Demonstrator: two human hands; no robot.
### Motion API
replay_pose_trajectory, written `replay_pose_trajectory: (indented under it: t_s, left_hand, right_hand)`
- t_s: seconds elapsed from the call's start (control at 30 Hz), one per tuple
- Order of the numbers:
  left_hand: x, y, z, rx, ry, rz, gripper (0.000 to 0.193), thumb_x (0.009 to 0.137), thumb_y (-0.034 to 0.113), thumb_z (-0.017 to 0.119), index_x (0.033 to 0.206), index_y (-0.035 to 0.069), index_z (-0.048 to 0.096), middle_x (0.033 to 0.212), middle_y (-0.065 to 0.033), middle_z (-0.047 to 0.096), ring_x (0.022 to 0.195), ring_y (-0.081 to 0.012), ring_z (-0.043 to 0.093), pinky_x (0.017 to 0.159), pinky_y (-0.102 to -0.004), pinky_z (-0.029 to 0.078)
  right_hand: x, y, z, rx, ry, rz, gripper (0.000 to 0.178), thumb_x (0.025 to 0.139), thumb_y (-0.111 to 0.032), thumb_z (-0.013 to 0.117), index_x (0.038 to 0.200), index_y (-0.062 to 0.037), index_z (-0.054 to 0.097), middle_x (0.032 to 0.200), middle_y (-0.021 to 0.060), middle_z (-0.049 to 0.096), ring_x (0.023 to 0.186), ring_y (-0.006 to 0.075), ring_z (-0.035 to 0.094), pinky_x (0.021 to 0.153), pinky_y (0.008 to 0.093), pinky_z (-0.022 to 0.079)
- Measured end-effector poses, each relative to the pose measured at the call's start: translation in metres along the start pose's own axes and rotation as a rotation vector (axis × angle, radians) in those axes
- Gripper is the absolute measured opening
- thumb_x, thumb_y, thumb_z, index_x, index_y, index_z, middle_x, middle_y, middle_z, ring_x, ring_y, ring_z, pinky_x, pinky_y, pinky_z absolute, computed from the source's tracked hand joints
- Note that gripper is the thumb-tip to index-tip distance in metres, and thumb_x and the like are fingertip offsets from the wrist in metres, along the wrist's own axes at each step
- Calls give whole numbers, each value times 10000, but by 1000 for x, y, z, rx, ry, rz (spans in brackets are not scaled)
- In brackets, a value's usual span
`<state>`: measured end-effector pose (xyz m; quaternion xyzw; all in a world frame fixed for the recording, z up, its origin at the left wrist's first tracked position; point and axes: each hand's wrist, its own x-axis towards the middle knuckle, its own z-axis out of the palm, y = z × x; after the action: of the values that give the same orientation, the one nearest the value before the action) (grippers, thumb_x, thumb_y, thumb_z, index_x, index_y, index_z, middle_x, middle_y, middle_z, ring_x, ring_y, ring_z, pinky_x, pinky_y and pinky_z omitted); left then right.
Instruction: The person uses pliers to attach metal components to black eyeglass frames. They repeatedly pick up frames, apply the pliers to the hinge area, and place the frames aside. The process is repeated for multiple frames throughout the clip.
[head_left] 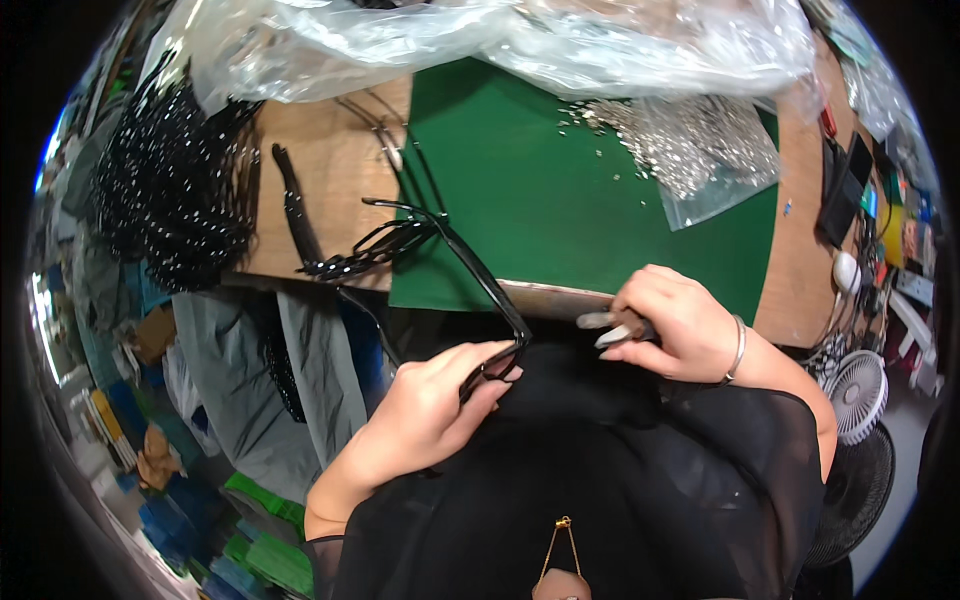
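My left hand (425,405) is closed on one end of a glossy black strap (485,278), pinched between thumb and fingers in front of the table edge. From there the strap runs up to a tangle of black loops (385,243) on the table, part of it speckled white. My right hand (685,325) grips small pliers (612,328), their pale metal jaws parted slightly and pointing toward the strap without touching it. The pliers' handles are mostly hidden in my palm.
A green mat (540,200) covers the middle of the wooden table. Small silvery pieces spill from a clear bag (715,205) at its far right. Black white-flecked cords (175,190) hang in a bundle at left. Plastic sheeting (480,40) lies across the back; a white fan (858,395) stands right.
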<state>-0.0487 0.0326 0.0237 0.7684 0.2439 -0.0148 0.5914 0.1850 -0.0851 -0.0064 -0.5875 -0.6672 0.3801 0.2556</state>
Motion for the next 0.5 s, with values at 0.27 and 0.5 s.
replay_pose_trajectory:
  t_s: [0.27, 0.5]
  left_hand:
    - [21, -25, -54, 363, 169, 81, 310, 816, 57, 536, 1098, -56, 470, 955, -127, 576, 835, -229, 543, 755, -311, 440]
    - [47, -61, -52, 1086, 316, 35, 474, 707, 172, 658, 1113, 14, 471, 936, -132, 505, 859, -290, 482, 751, -360, 407]
  right_hand:
    - [15, -4, 9, 41, 27, 37, 220, 697, -169, 667, 758, -63, 483, 702, 85, 517, 674, 276, 523, 612, 350, 422]
    - [25, -6, 0, 83, 64, 46, 231, 730, -214, 651, 763, -47, 495, 700, 115, 527, 671, 279, 544, 594, 352, 433]
